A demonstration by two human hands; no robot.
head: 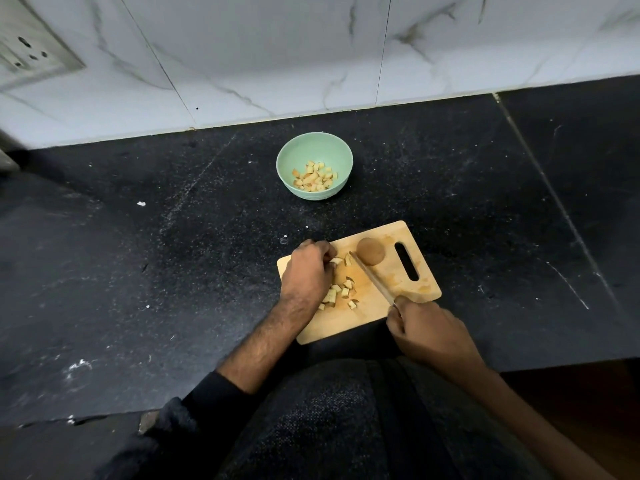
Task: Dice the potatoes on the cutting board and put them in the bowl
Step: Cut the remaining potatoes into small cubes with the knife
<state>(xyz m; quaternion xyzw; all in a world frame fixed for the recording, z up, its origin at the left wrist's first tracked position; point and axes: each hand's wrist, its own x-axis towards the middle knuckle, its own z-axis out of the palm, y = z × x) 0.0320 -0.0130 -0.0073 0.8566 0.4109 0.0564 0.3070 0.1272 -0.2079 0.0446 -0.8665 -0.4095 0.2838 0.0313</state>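
The person wears a dark, speckled black garment point(346, 420) that fills the lower centre of the frame. At lower left, a dark sleeve point(207, 396) is pushed up to about the elbow, leaving a hairy forearm bare. The other forearm, at lower right, is bare and shows no sleeve.

wooden cutting board point(408, 271): potato dice point(337, 294) scattered, whole brown potato point(371, 251) far end; green bowl point(313, 152) part-filled beyond.
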